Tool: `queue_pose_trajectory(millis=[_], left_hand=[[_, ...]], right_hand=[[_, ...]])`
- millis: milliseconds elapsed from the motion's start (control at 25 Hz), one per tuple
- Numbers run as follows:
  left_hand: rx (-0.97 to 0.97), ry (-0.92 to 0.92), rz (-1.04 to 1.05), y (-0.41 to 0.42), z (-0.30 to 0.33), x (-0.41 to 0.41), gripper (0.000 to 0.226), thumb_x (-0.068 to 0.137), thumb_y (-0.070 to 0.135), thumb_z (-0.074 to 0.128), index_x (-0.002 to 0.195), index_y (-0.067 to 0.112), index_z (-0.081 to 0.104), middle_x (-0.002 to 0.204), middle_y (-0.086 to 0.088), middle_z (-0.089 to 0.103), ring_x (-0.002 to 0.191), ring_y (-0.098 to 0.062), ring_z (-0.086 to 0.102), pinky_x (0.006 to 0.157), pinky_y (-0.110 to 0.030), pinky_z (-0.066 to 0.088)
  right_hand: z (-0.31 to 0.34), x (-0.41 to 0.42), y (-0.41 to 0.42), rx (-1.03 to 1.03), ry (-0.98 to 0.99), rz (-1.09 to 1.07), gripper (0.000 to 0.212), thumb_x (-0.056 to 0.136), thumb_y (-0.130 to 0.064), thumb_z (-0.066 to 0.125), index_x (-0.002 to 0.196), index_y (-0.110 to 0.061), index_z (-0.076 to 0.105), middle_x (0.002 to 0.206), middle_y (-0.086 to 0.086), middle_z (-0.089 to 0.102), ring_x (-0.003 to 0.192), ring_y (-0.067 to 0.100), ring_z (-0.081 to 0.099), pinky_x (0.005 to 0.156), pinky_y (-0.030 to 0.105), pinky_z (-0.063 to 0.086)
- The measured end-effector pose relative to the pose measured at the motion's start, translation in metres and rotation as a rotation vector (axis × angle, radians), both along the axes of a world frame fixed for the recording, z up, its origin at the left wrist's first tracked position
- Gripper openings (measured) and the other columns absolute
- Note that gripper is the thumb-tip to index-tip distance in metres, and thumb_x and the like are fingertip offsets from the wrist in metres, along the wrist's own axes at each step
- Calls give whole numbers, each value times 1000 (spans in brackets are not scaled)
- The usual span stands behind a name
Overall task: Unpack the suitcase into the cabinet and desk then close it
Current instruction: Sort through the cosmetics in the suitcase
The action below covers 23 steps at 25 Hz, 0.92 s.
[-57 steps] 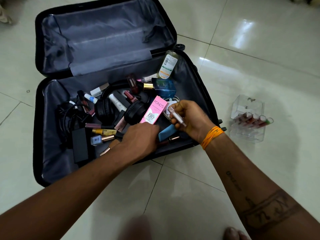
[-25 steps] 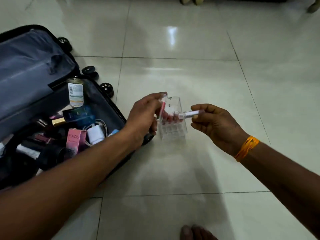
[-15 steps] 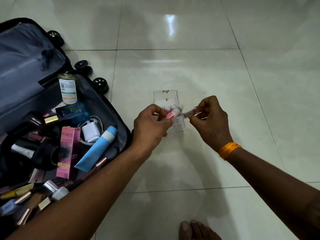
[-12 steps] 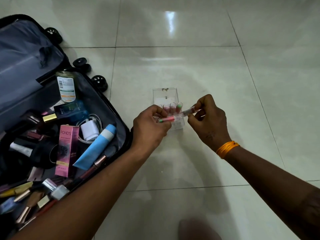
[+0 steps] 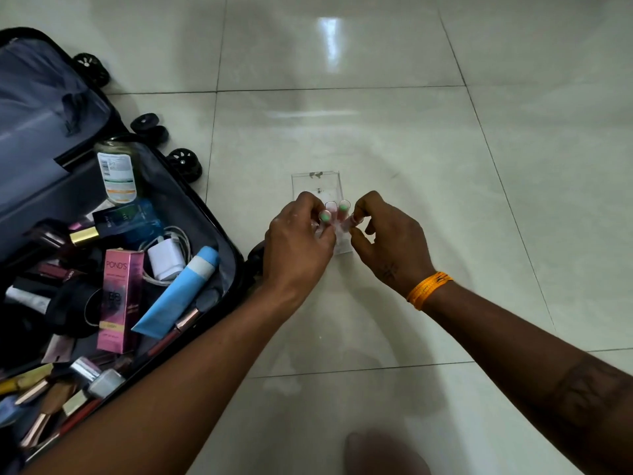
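The tiled floor (image 5: 376, 97) carries everything here. The black suitcase (image 5: 191, 186) lies open on it at the left, its grey-lined lid (image 5: 41, 108) spread flat toward the far left corner and its wheels (image 5: 185, 162) along the far edge. The near half is crowded. A pink Pond's box (image 5: 118, 299) lies in the middle, with a light blue tube (image 5: 178, 293) slanting just beside it toward the suitcase's right edge. A white charger (image 5: 164, 260) with its cable sits beyond the tube. A blue perfume bottle with a gold cap (image 5: 126, 221) lies further back, and a clear bottle with a white label (image 5: 116, 173) stands at the hinge. Black headphones (image 5: 72, 303) rest left of the pink box. Small lipsticks and nail polish bottles (image 5: 96, 378) pile in the near left corner.

On the floor well right of the suitcase stands a clear acrylic organizer (image 5: 317, 186), with pink tubes upright in its near slots. The left hand (image 5: 296, 248) pinches a pink tube with a green cap (image 5: 324, 217) at the organizer's near left edge. The right hand (image 5: 390, 241), an orange band (image 5: 428, 289) on its wrist, has fingers curled around a clear-bodied tube (image 5: 352, 221) at the near right edge. Whether either tube is seated in a slot cannot be told. A bare foot (image 5: 383, 454) shows blurred at the frame's bottom.
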<state>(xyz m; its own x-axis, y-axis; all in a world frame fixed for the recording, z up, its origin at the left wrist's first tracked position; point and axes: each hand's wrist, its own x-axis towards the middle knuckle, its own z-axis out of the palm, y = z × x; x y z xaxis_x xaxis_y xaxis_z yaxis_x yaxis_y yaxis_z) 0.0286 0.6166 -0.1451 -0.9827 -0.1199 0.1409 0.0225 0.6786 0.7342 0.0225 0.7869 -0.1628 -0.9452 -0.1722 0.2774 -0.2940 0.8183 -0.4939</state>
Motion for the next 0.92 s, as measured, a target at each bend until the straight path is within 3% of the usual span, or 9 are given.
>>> queue_pose_trajectory(millis=[320, 560, 640, 680, 760, 840, 880, 920], left_hand=[[-59, 55, -73, 4, -7, -5, 16, 95, 31, 69, 104, 21, 63, 97, 2, 69, 87, -19, 65, 70, -32, 49], [-38, 2, -60, 2, 14, 1, 63, 91, 42, 75, 145, 32, 42, 103, 8, 68, 92, -10, 66, 78, -27, 51], [163, -65, -36, 0, 26, 2, 68, 92, 53, 70, 149, 32, 38, 97, 10, 69, 91, -8, 68, 79, -29, 53], [361, -162, -32, 0, 33, 1, 71, 93, 64, 61, 152, 35, 35, 99, 9, 71, 94, -8, 69, 78, -29, 53], [744, -355, -60, -2, 43, 2, 75, 88, 80, 38, 156, 50, 25, 124, 0, 70, 106, -17, 71, 70, -26, 53], [880, -394, -135, -7, 45, 4, 69, 88, 82, 26, 154, 65, 17, 148, -14, 56, 106, -21, 71, 57, -18, 49], [889, -383, -184, -10, 45, 6, 68, 88, 81, 22, 154, 67, 14, 148, -19, 53, 74, 0, 63, 54, -16, 46], [890, -374, -224, -13, 44, 8, 69, 88, 81, 20, 154, 67, 12, 144, -22, 55, 80, 7, 35, 52, -16, 44]], right_hand=[[-13, 0, 4, -71, -16, -27, 21, 86, -15, 70, 104, -20, 60, 101, -9, 64, 73, 11, 59, 64, 35, 50], [3, 2, -1, -202, -16, -100, 14, 87, -18, 71, 97, -19, 61, 91, -10, 64, 71, 12, 61, 64, 40, 53], [19, 7, -12, -317, -24, -82, 11, 92, -21, 72, 93, -18, 62, 80, -9, 66, 69, 13, 63, 61, 40, 54], [27, 10, -17, -401, -60, -54, 11, 93, -21, 73, 93, -18, 63, 77, -7, 67, 68, 16, 64, 61, 39, 54], [41, 15, -29, -533, -185, 16, 12, 93, -26, 77, 98, -19, 69, 75, -3, 69, 67, 19, 66, 61, 39, 56], [45, 16, -35, -550, -308, 48, 18, 91, -36, 79, 102, -23, 73, 72, 1, 69, 65, 20, 65, 61, 43, 57], [46, 15, -36, -532, -337, 52, 20, 89, -39, 80, 101, -24, 75, 70, 2, 68, 63, 19, 64, 61, 43, 56], [46, 14, -37, -517, -349, 57, 19, 88, -41, 81, 98, -26, 76, 69, 3, 68, 62, 18, 64, 62, 40, 55]])
